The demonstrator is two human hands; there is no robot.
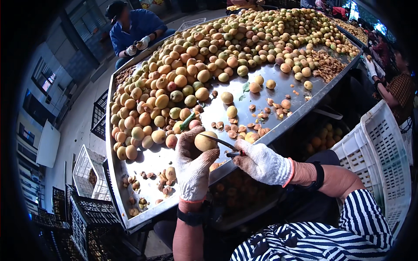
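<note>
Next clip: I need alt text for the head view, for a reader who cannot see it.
A person's gloved left hand holds a yellow apricot while the gloved right hand presses a small knife against it, above a metal table heaped with apricots and scattered pits. Other people work at the far edges, and white plastic crates stand at right.
</note>
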